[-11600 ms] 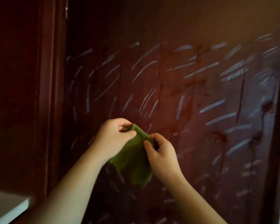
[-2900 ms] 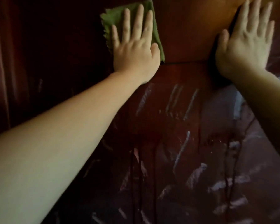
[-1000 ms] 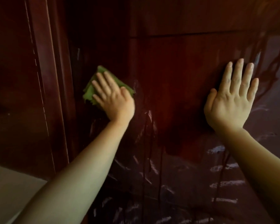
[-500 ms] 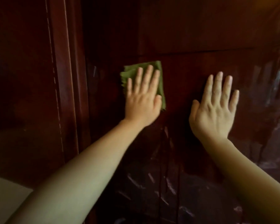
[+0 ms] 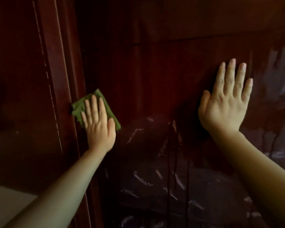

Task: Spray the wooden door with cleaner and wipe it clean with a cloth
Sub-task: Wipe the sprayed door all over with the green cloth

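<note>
Flat-hand wipe on dark wooden door (image 5: 179,71).
Left hand (image 5: 98,124), fingers straight, presses folded green cloth (image 5: 90,104) against door's left edge, mid-left of frame, beside door frame (image 5: 56,79). Right hand (image 5: 225,104) flat and splayed on panel, mid-right. White cleaner streaks (image 5: 141,178) below, lower centre.

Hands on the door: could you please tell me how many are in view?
2. The left hand presses the green cloth against the door near its left edge; the right hand lies flat on it further right.
</note>
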